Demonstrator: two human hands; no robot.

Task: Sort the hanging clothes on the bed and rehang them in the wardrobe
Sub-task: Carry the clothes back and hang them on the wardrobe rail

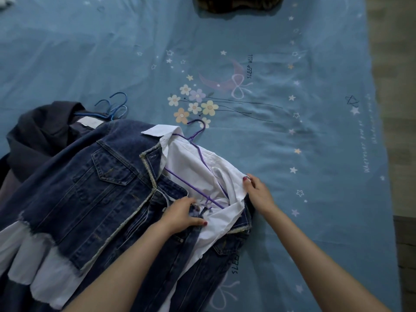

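A dark denim jacket with a white shirt inside it lies on the blue bedsheet, on a purple hanger whose hook points to the far side. My left hand grips the denim front edge by the hanger's lower bar. At the shirt's right edge, my right hand pinches the white fabric. Behind the jacket lies a dark grey garment with blue hangers poking out at its top.
A dark patterned item lies at the far edge of the bed. The bed's right edge runs beside a wooden floor. White ruffled hem fabric spreads at the lower left.
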